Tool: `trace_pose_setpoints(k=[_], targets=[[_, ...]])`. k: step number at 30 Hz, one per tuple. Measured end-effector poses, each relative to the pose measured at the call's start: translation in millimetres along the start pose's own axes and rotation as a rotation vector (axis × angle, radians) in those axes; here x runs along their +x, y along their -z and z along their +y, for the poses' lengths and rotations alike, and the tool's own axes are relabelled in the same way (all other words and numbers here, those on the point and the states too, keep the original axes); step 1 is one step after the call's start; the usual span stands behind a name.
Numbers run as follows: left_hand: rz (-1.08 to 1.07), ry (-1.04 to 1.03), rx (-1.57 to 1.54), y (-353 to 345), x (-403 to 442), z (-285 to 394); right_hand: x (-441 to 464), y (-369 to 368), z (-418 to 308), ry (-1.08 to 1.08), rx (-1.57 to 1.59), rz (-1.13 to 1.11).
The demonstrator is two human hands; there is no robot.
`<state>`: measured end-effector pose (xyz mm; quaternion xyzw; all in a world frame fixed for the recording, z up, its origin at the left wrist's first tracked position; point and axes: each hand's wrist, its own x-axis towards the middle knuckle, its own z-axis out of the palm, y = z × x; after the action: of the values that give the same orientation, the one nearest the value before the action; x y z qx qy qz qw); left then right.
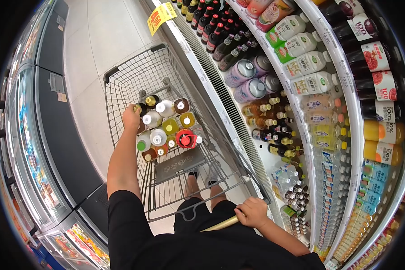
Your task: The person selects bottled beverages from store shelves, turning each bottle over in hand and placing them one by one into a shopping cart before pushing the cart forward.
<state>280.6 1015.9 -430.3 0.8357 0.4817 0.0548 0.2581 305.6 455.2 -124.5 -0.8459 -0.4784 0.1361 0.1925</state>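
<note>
My left hand [131, 118] reaches into the shopping cart [117, 90] at its left side. Its fingers are closed round the top of a dark bottle [142, 108], which is mostly hidden. Beside it stand several other bottles, among them a black one with a gold cap [152, 100], a white-capped bottle [158, 137], a green-capped bottle [141, 146] and a large red-topped container [185, 139]. My right hand [253, 212] is wrapped round the yellowish cart handle [225, 223] near my body.
To the right, a refrigerated shelf [301, 103] holds rows of drink bottles and cartons, its vent grille [220, 85] running close along the cart. Freezer cabinets [45, 130] line the left. A yellow price sign [161, 18] sticks out ahead over the tiled floor [87, 90].
</note>
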Motion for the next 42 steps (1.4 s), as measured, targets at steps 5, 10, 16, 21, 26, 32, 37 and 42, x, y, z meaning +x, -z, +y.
trace_pose_setpoints(k=[5, 10, 16, 21, 26, 32, 37, 42], targets=[[-0.040, 0.004, 0.010, -7, 7, -8, 5, 0, -3, -0.007, -0.003, 0.000], [-0.108, 0.043, 0.011, -1, 10, 0, 8, -2, -4, 0.006, -0.002, 0.025], [-0.069, 0.034, -0.014, 25, 4, -8, 11, -2, -6, 0.019, -0.010, 0.042], [0.140, -0.293, -0.135, 90, -88, 16, 11, -5, -5, 0.059, -0.011, 0.083], [0.049, -0.541, -0.136, 173, -227, 73, 18, -4, -7, 0.091, -0.017, 0.122], [-0.142, -0.459, -0.066, 200, -344, 81, 21, -7, -7, 0.115, -0.013, 0.179], [-0.141, -0.495, 0.075, 194, -365, 71, 30, -9, -9, 0.147, 0.005, 0.228], [-0.283, -0.440, 0.045, 186, -351, 59, 39, -15, -5, 0.158, -0.022, 0.241]])
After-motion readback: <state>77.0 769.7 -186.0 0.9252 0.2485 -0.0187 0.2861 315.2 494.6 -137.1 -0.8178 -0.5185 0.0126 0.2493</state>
